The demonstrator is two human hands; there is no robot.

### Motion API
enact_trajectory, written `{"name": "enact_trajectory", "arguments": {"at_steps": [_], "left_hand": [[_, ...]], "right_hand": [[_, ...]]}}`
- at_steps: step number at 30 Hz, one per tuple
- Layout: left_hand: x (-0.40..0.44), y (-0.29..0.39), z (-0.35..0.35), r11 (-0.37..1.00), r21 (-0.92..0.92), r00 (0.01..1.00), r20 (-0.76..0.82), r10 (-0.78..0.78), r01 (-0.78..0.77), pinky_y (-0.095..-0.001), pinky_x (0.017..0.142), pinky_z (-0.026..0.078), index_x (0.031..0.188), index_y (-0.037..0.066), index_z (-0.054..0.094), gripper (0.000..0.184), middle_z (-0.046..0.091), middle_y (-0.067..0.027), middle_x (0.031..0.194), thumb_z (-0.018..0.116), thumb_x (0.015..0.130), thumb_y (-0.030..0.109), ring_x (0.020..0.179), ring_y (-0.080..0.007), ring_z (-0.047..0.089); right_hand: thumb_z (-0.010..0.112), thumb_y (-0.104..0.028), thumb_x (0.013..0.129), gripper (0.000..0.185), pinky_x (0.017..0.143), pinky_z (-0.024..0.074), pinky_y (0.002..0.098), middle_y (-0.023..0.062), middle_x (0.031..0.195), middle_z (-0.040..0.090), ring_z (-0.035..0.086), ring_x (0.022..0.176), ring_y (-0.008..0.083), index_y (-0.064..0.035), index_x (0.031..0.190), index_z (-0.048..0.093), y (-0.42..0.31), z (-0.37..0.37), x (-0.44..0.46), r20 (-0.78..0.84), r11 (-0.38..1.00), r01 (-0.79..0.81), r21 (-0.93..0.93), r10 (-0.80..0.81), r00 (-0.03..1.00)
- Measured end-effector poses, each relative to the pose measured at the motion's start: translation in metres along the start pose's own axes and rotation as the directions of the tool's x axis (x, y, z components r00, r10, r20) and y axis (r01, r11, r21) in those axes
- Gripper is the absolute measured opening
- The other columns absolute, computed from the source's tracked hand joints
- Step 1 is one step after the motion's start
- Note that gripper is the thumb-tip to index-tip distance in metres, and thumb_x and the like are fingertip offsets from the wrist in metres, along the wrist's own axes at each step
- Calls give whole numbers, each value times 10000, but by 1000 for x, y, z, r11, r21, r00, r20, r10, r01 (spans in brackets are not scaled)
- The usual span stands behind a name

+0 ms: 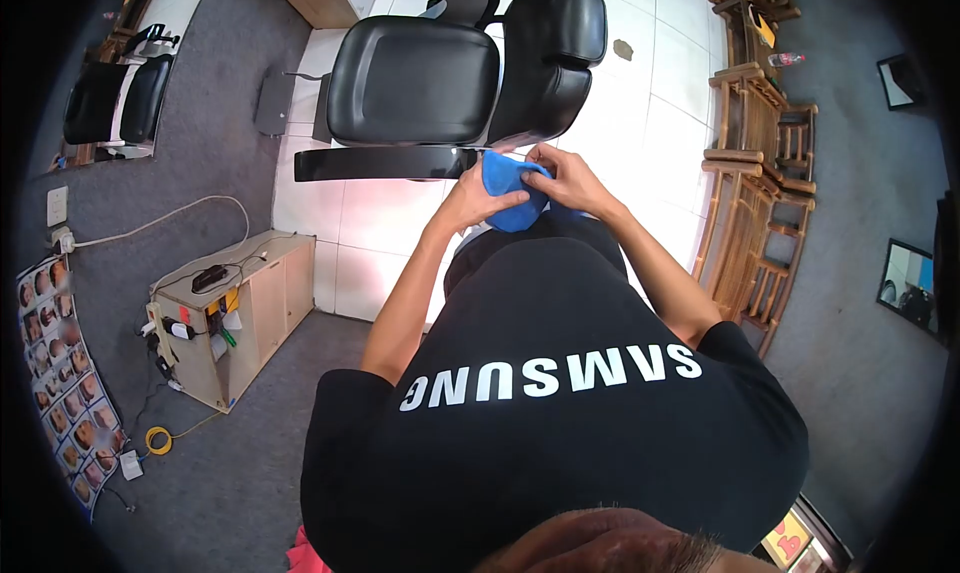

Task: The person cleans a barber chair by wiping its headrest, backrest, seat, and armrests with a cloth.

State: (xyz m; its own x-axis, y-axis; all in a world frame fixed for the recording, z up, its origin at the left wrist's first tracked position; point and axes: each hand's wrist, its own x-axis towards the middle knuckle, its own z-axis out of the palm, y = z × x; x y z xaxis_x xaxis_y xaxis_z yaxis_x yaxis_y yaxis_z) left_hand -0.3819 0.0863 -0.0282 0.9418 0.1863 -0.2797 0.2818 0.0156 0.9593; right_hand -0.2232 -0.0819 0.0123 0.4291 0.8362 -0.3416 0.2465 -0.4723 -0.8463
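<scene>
A blue cloth, bunched and partly folded, is held in front of my waist between both hands. My left hand grips its left side, with the thumb lying across the front. On the other side my right hand pinches the cloth's upper right edge between thumb and fingers. Just beyond the hands stands a black padded barber chair, its near armrest close to my left hand. Some of the left fingers are hidden behind the cloth.
To the left, a wooden cabinet carries cables and a dark device. A yellow cable coil lies near it. Bamboo chairs line the right side. A mirror hangs at upper left. White tiles cover the floor.
</scene>
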Motion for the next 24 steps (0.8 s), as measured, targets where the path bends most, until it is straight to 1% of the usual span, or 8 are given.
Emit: {"name": "enact_trajectory", "arguments": {"at_steps": [4,8,10,12,13,18,23,24], "left_hand": [[12,-8,4,983,-160,986,-120,-112,92,-357,861,556,1161,6,729,480,754,-118,992,793,926,420,921,-183,700],[20,-3,-18,950,-234,879,-381,-286,207,-342,760,540,1001,-81,725,620,734,-90,866,694,976,538,786,-151,655],[36,-12,-39,939,-294,797,-518,-312,176,-323,801,536,1122,-38,717,636,726,-85,959,637,1010,582,887,-148,664],[63,-11,-60,985,-174,714,-689,-126,5,-360,904,528,1248,-68,674,682,736,-142,1102,612,1028,575,1015,-198,679],[72,-1,-72,995,-95,728,-680,-87,30,-390,1037,483,1413,-56,579,658,685,-200,1311,573,1068,505,1211,-272,651],[154,12,-78,961,266,677,-695,240,-68,-459,1106,455,1582,101,424,557,560,-256,1494,526,1092,343,1357,-455,555],[205,-54,-7,994,53,947,-315,-69,90,-430,1126,433,1554,73,457,557,568,-253,1485,581,1048,268,1363,-432,552],[192,-45,21,977,186,907,-385,171,-106,-418,1148,409,1549,60,468,531,559,-238,1505,561,1058,240,1397,-401,537]], "right_hand": [[716,-196,989,209,728,518,308,71,883,715,645,782,139,-4,1059,674,-56,-31,13,-25,983,100,-151,-105,994],[694,-194,1010,200,814,572,351,118,966,742,733,892,235,-12,1091,698,-56,-76,44,-251,928,318,-194,-361,898],[706,-194,1000,190,813,562,364,115,956,734,725,910,263,-15,1066,702,-50,-98,74,-376,897,336,-287,-428,822],[720,-187,983,175,831,546,391,111,935,722,706,918,294,-17,1024,706,-38,-112,111,-403,760,436,-483,-634,660],[732,-182,961,137,874,514,412,74,927,719,691,922,286,-48,963,710,-33,-112,128,-411,709,458,-535,-693,592],[742,-189,939,102,923,479,406,-4,866,719,700,877,189,-116,879,706,-17,-97,146,-316,553,374,-744,-785,533],[741,-164,929,109,934,480,404,-5,836,720,705,854,182,-111,844,699,-14,-99,148,-358,596,375,-710,-764,536],[740,-157,927,109,935,480,404,-4,833,721,706,853,181,-110,838,698,-14,-99,148,-364,605,377,-702,-759,540]]}}
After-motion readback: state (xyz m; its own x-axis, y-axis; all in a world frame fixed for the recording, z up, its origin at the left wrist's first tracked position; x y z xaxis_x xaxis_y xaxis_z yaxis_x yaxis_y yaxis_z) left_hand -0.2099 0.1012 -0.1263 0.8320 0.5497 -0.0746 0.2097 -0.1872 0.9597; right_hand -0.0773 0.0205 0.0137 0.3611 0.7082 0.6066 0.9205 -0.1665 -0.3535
